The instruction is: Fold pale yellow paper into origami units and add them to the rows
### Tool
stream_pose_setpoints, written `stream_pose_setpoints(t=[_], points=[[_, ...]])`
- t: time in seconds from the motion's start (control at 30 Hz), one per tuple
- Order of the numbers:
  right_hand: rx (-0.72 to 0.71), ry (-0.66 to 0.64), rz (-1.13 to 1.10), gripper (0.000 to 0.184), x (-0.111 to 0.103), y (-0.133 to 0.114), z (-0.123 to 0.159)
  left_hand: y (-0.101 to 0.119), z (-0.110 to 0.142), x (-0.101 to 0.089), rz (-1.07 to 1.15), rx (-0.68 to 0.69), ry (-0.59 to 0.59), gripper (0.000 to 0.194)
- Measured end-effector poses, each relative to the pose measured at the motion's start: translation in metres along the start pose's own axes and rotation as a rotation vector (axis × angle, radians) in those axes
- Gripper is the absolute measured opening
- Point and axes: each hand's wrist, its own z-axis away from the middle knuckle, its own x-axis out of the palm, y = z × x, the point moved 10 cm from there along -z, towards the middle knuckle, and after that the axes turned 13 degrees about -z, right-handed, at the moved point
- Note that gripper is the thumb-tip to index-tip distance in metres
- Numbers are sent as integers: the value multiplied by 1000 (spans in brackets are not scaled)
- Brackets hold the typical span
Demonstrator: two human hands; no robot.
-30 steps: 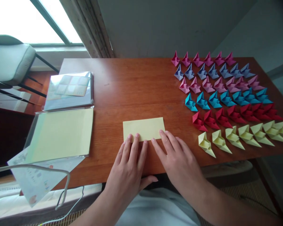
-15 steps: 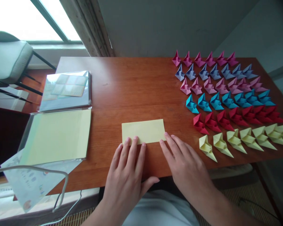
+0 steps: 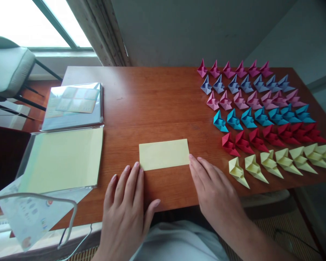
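A pale yellow sheet folded into a rectangle [image 3: 164, 154] lies flat on the wooden table [image 3: 157, 101], near its front edge. My left hand [image 3: 126, 208] rests flat on the table with fingers stretched out, its fingertips just at the sheet's lower left corner. My right hand [image 3: 213, 188] also lies flat and open, the index fingertip touching the sheet's right edge. Neither hand holds anything.
Rows of folded paper figures [image 3: 258, 116] in pink, blue-violet, teal, red and yellow fill the table's right side. At the left lie a stack of yellow paper in a clear sleeve [image 3: 62, 159] and a paper pack [image 3: 74, 105]. A chair [image 3: 8, 69] stands by the window.
Both hands have slid off the folded sheet, the left one down and to the left, the right one to the sheet's right edge. The sheet lies uncovered.
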Motion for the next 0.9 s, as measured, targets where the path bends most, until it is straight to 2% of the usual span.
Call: stream_pose_setpoints(t=[0.17,0.27,0.33,0.43,0.57,0.73,0.9], points=[[9,93,-99,39,-10,6,-7,-8,1,1,37,-39,1,80],[60,118,-154,30,-14,13,-17,-12,-3,-2,56,-63,30,81],[77,110,-156,35,-16,16,-25,-16,-7,-6,58,-88,57,77],[-46,79,-130,47,-17,5,-38,-17,-14,-13,62,-81,100,67],[-197,59,-93,41,-16,-9,-47,-5,-22,-21,100,2,127,50],[-253,100,-48,35,-18,-13,-49,10,-31,-17,174,68,87,45],[-256,135,-107,33,-22,-8,-51,6,-44,-11,156,48,83,42]])
